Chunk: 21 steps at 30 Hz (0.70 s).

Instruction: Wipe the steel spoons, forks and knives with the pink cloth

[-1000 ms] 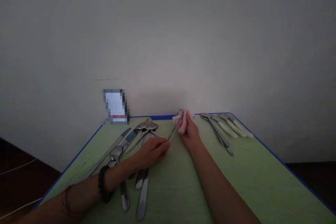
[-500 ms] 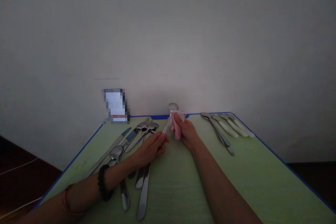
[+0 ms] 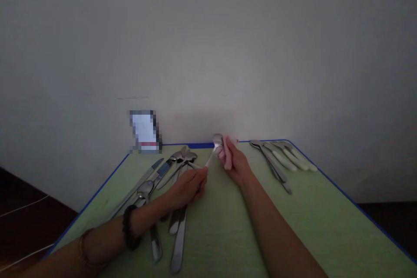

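My left hand (image 3: 189, 186) is closed round the handle end of a small metal spoon (image 3: 215, 147) that slants up and away, its bowl raised near the table's far edge. My right hand (image 3: 235, 165) is closed on a pink cloth (image 3: 227, 155) pressed against the spoon just below the bowl. Both hands hover over the middle of the green table (image 3: 228, 234). A dark bead bracelet circles my left wrist.
A heap of metal knives and spoons (image 3: 166, 182) lies on the table's left half, under my left forearm. A row of cutlery (image 3: 280, 158), some with pale handles, lies at the far right. A blurred card (image 3: 145, 132) leans on the wall. The table has a blue edge.
The spoon's bowl rose out of the cloth and then dipped slightly. My right hand slid the cloth along the spoon. My left hand kept its grip on the handle.
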Each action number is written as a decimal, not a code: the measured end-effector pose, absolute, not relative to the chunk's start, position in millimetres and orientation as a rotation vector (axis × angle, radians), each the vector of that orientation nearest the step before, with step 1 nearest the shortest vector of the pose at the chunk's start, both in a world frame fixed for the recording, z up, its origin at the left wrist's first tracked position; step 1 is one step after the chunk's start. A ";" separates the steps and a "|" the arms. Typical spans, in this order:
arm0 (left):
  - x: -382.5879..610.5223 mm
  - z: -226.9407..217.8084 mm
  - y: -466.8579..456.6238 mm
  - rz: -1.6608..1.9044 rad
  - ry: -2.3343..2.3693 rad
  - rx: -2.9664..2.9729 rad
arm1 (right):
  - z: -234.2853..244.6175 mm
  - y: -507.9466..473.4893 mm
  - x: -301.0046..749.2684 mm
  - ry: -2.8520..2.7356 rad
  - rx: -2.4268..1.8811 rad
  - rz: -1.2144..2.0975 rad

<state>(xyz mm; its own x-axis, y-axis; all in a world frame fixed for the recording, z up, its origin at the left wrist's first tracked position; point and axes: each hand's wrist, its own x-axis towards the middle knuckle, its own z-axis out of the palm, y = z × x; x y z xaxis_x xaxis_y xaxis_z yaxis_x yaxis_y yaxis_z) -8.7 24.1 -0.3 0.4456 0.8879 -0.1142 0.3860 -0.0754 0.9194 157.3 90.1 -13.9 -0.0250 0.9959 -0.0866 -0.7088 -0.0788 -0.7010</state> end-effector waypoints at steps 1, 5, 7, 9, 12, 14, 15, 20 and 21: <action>-8.1 -0.1 23.7 0.606 1.125 1.679 | -13.8 88.8 156.4 -0.563 -0.693 1.551; -7.0 0.7 22.7 0.645 1.115 1.770 | -13.5 84.4 153.1 -0.639 -0.774 1.571; -6.9 1.1 21.9 0.656 1.088 1.783 | -13.5 83.3 152.1 -0.677 -0.794 1.560; -7.1 1.5 21.2 0.645 1.056 1.768 | -13.1 82.5 151.4 -0.705 -0.796 1.555; -7.8 1.7 21.1 0.652 1.020 1.755 | -12.1 80.9 150.3 -0.761 -0.771 1.565; -8.1 1.5 21.8 0.664 0.998 1.741 | -11.3 79.7 149.7 -0.799 -0.761 1.570; -8.1 1.3 22.4 0.672 0.994 1.728 | -11.0 79.1 149.5 -0.808 -0.759 1.572; -7.6 0.3 25.9 0.697 1.033 1.700 | -10.7 79.7 150.7 -0.714 -0.720 1.578; -7.6 0.6 26.4 0.700 1.043 1.699 | -11.0 80.5 151.3 -0.683 -0.719 1.572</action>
<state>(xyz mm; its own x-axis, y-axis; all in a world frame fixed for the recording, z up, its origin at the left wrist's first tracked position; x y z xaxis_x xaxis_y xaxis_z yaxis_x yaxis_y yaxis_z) -7.6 26.4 0.6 0.4642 0.8855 -0.0193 0.3179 -0.1462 0.9368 151.3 80.5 -11.0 -0.0920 0.9934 -0.0683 -0.6285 -0.1111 -0.7699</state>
